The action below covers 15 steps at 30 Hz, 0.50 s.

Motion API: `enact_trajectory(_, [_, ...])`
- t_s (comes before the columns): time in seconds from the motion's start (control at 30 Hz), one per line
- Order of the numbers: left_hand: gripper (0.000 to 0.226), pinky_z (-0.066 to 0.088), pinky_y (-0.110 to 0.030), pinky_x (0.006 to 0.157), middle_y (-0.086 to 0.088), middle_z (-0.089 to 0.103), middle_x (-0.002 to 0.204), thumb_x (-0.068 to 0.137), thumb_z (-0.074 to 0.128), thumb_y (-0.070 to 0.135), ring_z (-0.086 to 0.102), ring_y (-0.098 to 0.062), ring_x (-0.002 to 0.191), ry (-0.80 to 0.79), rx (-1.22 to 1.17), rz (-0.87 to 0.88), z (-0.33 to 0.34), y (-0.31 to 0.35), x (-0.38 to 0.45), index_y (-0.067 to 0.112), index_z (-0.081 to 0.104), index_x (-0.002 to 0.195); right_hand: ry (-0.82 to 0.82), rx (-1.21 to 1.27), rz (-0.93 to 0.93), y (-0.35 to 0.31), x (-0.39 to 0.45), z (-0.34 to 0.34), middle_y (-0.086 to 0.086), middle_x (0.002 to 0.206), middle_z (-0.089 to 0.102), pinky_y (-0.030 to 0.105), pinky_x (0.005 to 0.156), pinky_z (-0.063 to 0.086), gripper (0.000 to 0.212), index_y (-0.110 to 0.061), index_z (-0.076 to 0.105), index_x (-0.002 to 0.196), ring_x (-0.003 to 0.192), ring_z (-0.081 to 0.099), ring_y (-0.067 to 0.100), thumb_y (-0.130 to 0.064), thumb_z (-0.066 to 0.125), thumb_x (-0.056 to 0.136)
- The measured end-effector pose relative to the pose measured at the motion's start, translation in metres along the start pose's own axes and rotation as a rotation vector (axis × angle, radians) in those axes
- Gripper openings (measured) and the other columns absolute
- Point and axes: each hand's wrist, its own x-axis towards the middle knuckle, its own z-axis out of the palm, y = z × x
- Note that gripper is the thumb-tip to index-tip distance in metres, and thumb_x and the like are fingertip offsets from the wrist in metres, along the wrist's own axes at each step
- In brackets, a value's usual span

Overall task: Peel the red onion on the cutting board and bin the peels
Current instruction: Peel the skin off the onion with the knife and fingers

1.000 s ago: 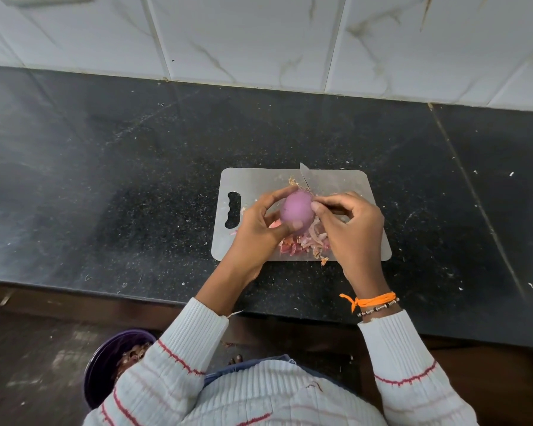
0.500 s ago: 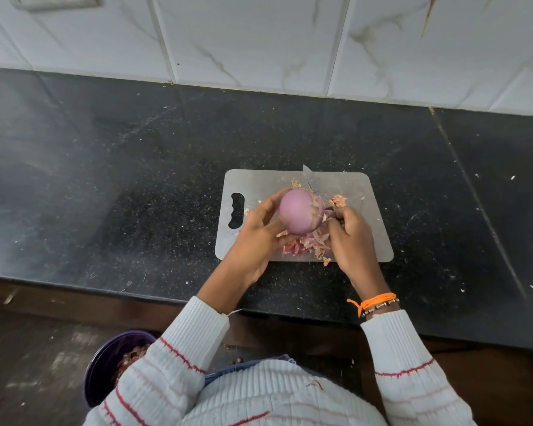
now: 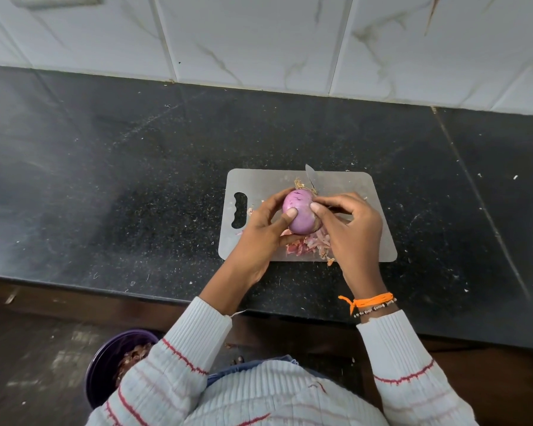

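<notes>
Onion (image 3: 299,212) above cutting board (image 3: 379,229), left hand (image 3: 259,229) cupping it, right hand (image 3: 348,229) seemingly pinching its skin

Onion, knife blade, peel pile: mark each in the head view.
onion (image 3: 299,210), head view, bare purple face between the thumbs.
knife blade (image 3: 311,178), head view, flat of the blade beyond the onion.
peel pile (image 3: 305,245), head view, pink scraps on the board.
</notes>
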Motion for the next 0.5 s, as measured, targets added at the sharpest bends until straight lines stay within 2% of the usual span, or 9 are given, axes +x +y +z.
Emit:
enact_trajectory(0.1, [0.031, 0.056, -0.023, 0.072, -0.003, 0.055, 0.122, 0.094, 0.048, 0.008, 0.064, -0.012, 0.099, 0.0, 0.045, 0.022, -0.002, 0.003, -0.001, 0.014, 0.05, 0.124, -0.033, -0.049, 0.002, -0.002, 0.003, -0.001, -0.002, 0.082, 0.064, 0.009, 0.067, 0.047, 0.007, -0.009, 0.071, 0.085, 0.076, 0.06, 0.005, -0.01, 0.071, 0.079])
enact_trajectory(0.2, [0.029, 0.056, -0.027, 0.075, -0.003, 0.056, 0.121, 0.094, 0.049, 0.009, 0.062, -0.018, 0.105, -0.009, 0.034, 0.017, -0.003, 0.001, -0.002, 0.015, 0.052, 0.122, -0.061, -0.153, 0.035, -0.007, 0.006, 0.003, 0.002, 0.089, 0.061, 0.009, 0.066, 0.042, 0.007, -0.006, 0.066, 0.09, 0.079, 0.055, 0.009, -0.01, 0.064, 0.084])
enact_trajectory(0.4, [0.028, 0.058, -0.026, 0.069, -0.005, 0.061, 0.115, 0.095, 0.046, 0.01, 0.068, -0.014, 0.089, 0.024, -0.03, -0.059, -0.004, 0.003, -0.001, 0.011, 0.051, 0.123, -0.116, -0.267, 0.077, -0.009, 0.007, 0.017, 0.007, 0.101, 0.053, 0.02, 0.075, 0.036, 0.015, -0.001, 0.056, 0.103, 0.092, 0.046, 0.012, -0.009, 0.046, 0.094])
enact_trajectory(0.5, [0.031, 0.059, -0.029, 0.073, -0.013, 0.058, 0.122, 0.096, 0.047, 0.013, 0.066, -0.022, 0.095, 0.057, -0.075, -0.112, -0.01, 0.006, 0.003, 0.007, 0.049, 0.126, -0.101, -0.3, 0.137, -0.003, 0.008, 0.022, 0.01, 0.105, 0.054, 0.024, 0.076, 0.038, 0.016, -0.002, 0.055, 0.104, 0.095, 0.048, 0.015, -0.008, 0.044, 0.095])
